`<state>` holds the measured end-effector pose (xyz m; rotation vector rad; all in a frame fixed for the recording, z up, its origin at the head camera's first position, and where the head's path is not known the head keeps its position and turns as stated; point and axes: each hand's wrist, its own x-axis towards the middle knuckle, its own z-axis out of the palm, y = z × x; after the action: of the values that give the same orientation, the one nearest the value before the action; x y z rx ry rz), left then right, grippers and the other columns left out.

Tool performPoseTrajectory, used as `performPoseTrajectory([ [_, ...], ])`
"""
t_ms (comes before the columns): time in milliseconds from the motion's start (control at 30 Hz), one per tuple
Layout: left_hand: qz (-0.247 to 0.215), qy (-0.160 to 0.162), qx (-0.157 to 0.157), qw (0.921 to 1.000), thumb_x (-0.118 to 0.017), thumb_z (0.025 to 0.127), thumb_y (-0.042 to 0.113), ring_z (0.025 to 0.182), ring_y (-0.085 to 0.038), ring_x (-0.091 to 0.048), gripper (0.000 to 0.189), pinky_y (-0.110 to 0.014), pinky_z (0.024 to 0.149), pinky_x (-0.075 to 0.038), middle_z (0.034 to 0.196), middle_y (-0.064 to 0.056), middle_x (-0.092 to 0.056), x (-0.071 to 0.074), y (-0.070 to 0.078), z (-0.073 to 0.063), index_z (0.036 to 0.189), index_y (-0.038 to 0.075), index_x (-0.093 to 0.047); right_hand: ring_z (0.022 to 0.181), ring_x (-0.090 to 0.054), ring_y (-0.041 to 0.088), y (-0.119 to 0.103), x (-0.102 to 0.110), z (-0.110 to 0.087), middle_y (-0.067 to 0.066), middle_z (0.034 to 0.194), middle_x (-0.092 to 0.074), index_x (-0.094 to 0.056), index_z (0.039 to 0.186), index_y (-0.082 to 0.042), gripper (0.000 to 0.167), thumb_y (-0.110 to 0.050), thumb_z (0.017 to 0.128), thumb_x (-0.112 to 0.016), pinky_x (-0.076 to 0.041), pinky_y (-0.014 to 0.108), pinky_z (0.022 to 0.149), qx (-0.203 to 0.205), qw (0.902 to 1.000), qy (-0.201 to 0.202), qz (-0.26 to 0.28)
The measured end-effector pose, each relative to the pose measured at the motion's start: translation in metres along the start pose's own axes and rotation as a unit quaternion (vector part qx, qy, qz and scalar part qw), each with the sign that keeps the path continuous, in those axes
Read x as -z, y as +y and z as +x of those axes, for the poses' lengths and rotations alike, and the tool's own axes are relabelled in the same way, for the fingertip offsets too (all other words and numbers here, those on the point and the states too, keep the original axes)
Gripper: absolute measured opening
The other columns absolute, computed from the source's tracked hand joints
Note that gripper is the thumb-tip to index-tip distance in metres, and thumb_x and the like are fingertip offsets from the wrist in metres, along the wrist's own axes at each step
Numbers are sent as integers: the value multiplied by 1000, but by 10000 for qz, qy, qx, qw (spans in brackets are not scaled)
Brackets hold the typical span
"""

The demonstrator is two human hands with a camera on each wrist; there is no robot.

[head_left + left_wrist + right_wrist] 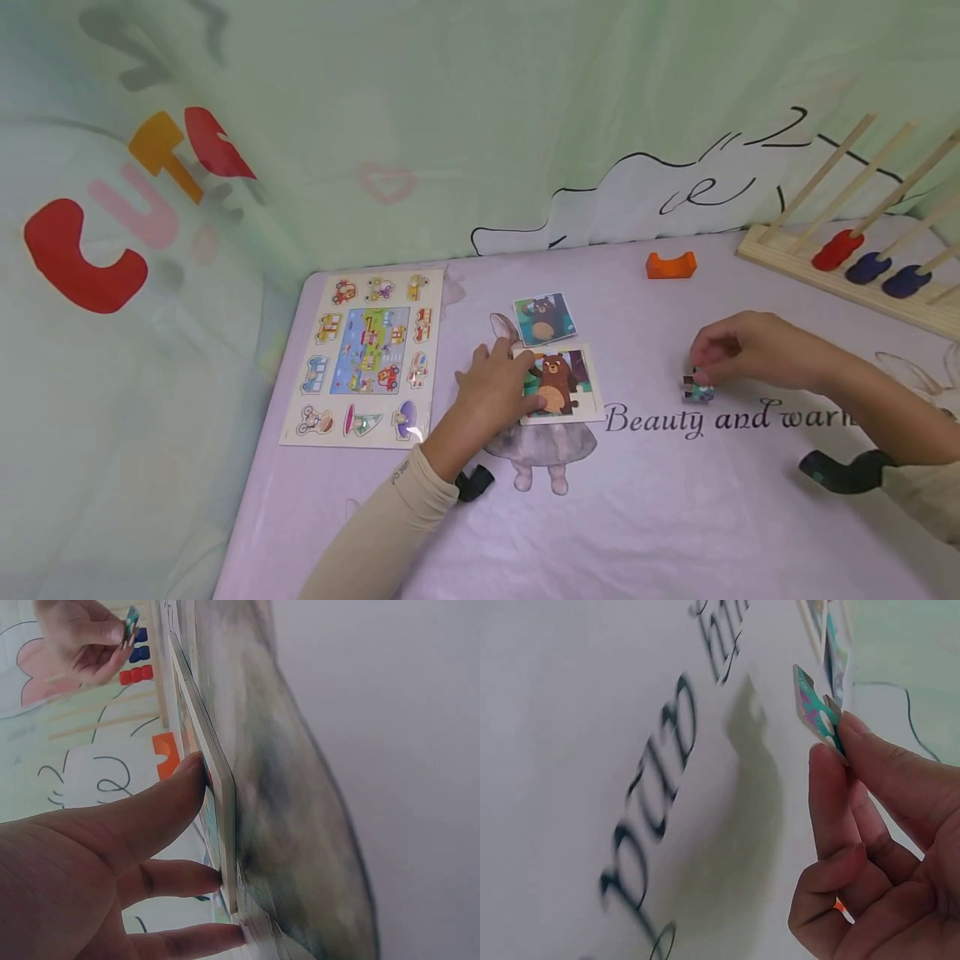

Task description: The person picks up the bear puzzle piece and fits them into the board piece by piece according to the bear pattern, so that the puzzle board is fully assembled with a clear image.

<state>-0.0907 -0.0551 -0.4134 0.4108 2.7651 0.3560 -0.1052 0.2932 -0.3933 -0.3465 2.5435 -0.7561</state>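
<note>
My left hand lies spread over the left side of a bear puzzle in a pale frame. In the left wrist view the thumb touches the face of the puzzle board, and the other fingers reach its edge. Between thumb and forefinger my right hand pinches a small puzzle piece, held above the cloth. Green with purple and white marks shows on that piece in the right wrist view. Just beyond the puzzle lies a square bear picture card.
To the left lies a board with vehicle pictures. An orange block sits at the back, and a wooden peg stand with red and blue beads is at the back right. The cloth carries printed lettering.
</note>
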Motion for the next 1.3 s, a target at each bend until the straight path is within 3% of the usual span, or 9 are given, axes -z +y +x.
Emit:
performPoseTrajectory([
  [367,-15,23,-3,10000,-78,88,46,135,-41,-46,61,-78,95,-42,145,-13,-50,-1,0,0,141,24,-60,85,-60,13,-27,-21,22,-6,84,-71,-74,95,-21,12,-25,86,-82,-49,23,76,332,9977,-184,555],
  [667,-22,25,-9,10000,-78,87,46,136,-42,-45,61,-79,95,-42,146,-13,-49,-1,0,1,141,24,-60,72,-66,17,-47,-41,35,2,82,-72,-73,101,-12,16,-21,89,-79,-55,25,70,370,9883,-657,1326],
  [967,-11,44,-33,10000,-79,87,46,132,-40,-48,59,-78,95,-43,144,-13,-50,-1,-1,0,140,24,-61,85,-62,18,-65,-57,43,-3,86,-71,-74,102,-16,12,-16,91,-77,-53,27,78,646,9911,-483,1064],
  [1300,-37,51,-33,10000,-79,87,45,136,-43,-45,60,-79,95,-42,147,-14,-49,0,0,0,140,23,-61,81,-63,16,-75,-67,50,-2,85,-73,-77,102,-10,13,-12,90,-76,-53,26,77,692,9895,-303,1235],
])
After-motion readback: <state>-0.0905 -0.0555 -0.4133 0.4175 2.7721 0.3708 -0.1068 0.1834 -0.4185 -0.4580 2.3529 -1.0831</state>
